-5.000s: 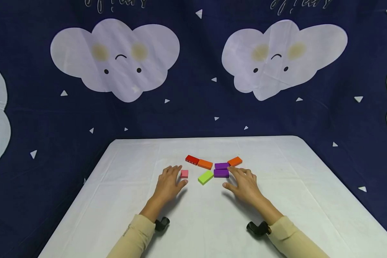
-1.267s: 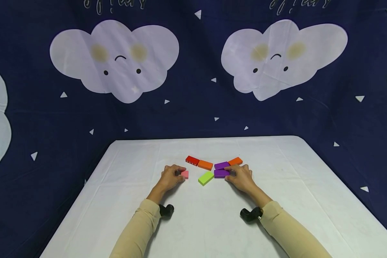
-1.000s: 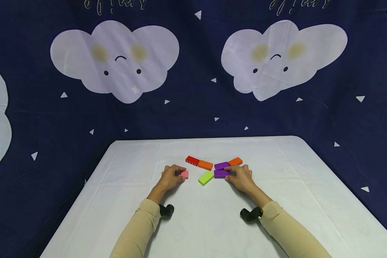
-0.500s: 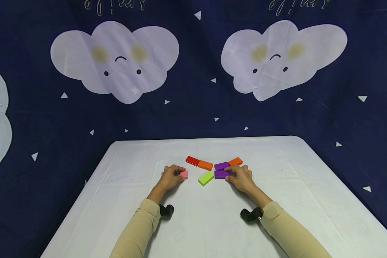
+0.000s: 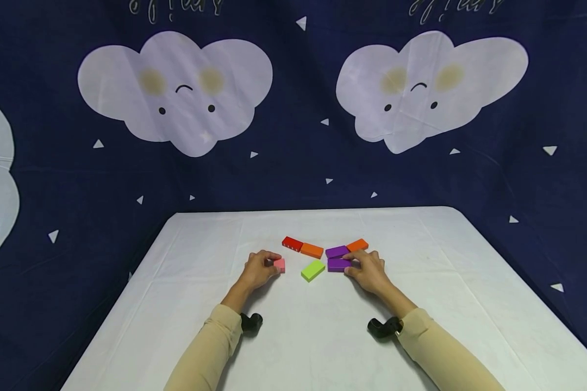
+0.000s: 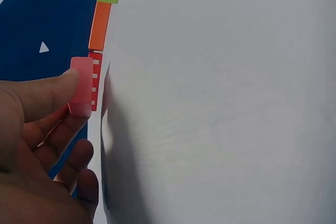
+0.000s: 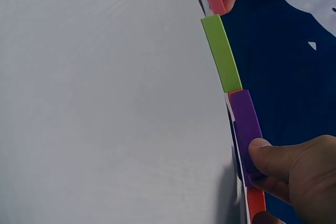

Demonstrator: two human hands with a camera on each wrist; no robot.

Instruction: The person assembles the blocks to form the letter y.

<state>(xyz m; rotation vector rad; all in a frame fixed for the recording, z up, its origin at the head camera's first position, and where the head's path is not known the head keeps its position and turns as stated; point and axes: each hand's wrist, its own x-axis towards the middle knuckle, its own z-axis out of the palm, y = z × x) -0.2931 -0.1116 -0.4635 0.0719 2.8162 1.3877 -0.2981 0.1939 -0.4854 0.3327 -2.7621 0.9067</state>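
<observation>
In the head view my left hand (image 5: 257, 271) pinches a small pink block (image 5: 280, 266) between thumb and fingers. The left wrist view shows the thumb on the block's broad face, with the lower fingers loosely curled beneath. On the other side, my right hand (image 5: 370, 272) grips the right end of a purple block (image 5: 337, 265), its thumb (image 7: 261, 150) pressed on the near face. Right behind that block lies a second purple block (image 5: 336, 252), partly overlapped by my fingers. A lime green block (image 5: 313, 270) lies between the two hands.
Farther back, a red block (image 5: 292, 244) with white marks on its side sits end to end with an orange block (image 5: 312, 250). Another orange block (image 5: 358, 245) lies behind my right hand. A white cloth covers the table (image 5: 293, 336); a dark blue cloud-print curtain (image 5: 293, 179) hangs behind.
Five seconds ago both hands were spread beside the blocks; now they hold the pink and the front purple one. Lately the purple block has slid slightly right, the pink one slightly left.
</observation>
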